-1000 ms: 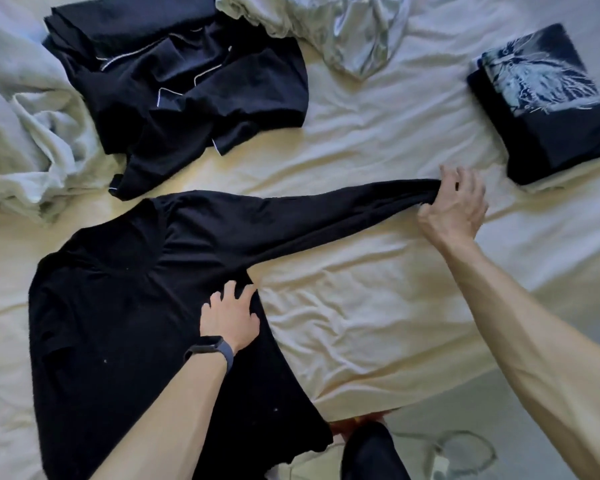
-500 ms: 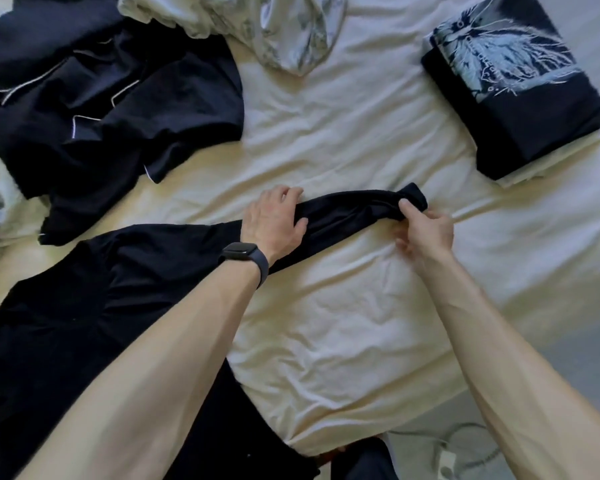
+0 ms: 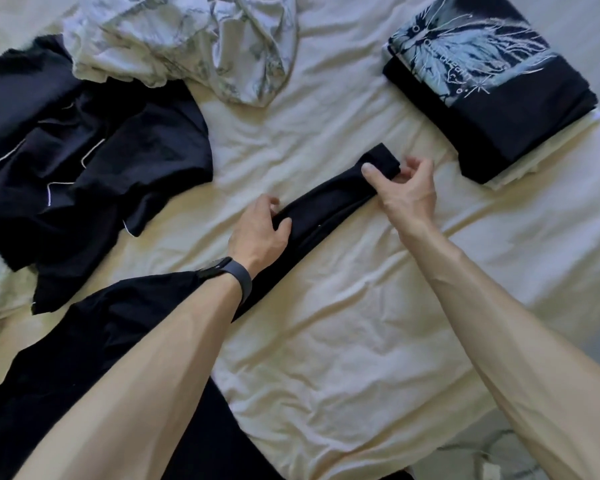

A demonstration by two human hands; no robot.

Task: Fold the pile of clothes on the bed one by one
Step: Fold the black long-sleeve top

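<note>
Light: bright, soft daylight, whiter toward top | Cast: warm yellow on bed (image 3: 343, 341) | Shadows: faint, in creases | Blacks: crushed, black sleeve (image 3: 326, 209) textureless | Focus: slightly soft | Edges: bowed

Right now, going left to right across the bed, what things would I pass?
Black white-piped garment → left hand, gripping the black sleeve → right hand, pinching its cuff → folded printed shirt.

I see both bare forearms reaching forward, the left hand (image 3: 260, 233), a dark band (image 3: 234, 275) on its wrist, curled round the black sleeve (image 3: 326, 206), the right hand (image 3: 409, 195) pinching its cuff end under the thumb, fingers apparently curled behind.
</note>
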